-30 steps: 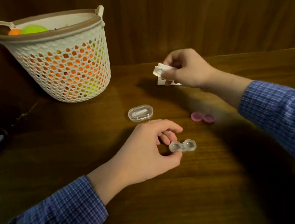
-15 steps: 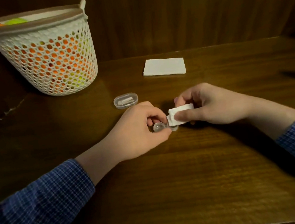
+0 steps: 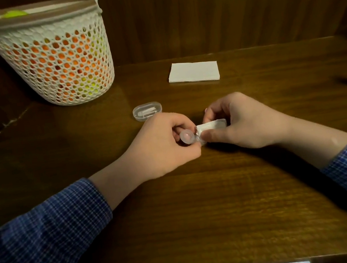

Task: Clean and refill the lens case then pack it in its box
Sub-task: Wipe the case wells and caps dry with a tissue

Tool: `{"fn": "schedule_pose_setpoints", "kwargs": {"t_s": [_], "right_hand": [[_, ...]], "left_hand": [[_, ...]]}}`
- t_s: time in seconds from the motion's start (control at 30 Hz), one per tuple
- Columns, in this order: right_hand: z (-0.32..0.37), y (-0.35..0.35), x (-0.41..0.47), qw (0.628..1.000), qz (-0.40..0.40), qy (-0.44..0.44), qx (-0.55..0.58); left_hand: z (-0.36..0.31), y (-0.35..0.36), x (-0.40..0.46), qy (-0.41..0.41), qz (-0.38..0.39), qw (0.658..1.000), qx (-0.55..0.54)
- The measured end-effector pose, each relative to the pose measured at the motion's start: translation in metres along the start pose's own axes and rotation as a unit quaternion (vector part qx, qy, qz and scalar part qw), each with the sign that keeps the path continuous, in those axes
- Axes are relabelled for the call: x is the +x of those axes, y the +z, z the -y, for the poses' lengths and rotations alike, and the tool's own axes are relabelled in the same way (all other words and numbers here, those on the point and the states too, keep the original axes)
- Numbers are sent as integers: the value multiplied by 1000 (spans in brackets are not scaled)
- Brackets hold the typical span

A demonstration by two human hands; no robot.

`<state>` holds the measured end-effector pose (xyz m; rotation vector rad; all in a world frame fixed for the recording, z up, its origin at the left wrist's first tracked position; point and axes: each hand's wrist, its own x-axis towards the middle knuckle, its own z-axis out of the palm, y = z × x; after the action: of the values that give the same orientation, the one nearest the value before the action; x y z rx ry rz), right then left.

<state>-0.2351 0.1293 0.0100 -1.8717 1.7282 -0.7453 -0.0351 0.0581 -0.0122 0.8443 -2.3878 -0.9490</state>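
A white mesh basket (image 3: pixel 52 59) stands at the rear left of the tabletop (image 3: pixel 201 195), with orange and yellow-green contents showing through its holes. A small clear oval box (image 3: pixel 147 111) lies on the tabletop near the centre, just behind the left hand (image 3: pixel 161 145). The left hand is curled round the clear lens case (image 3: pixel 188 137), gripping it just above the tabletop; one round well faces up. The right hand (image 3: pixel 242 122) pinches a folded white tissue (image 3: pixel 210 125), whose end touches the lens case at its right well. A folded white napkin (image 3: pixel 193 71) lies flat behind both hands, well apart from them.
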Motion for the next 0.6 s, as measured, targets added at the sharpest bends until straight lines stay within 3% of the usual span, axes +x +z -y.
{"fn": "schedule_pose_setpoints", "kwargs": {"t_s": [0.23,0.6], "right_hand": [[1,-3,-5,994,-15,4,106],[3,4,-8,985,-64,43,152]], "left_hand": [[0,-4,0,-3,-33,998,-61],[-2,-6,-2,24,-41,988,-148]]}}
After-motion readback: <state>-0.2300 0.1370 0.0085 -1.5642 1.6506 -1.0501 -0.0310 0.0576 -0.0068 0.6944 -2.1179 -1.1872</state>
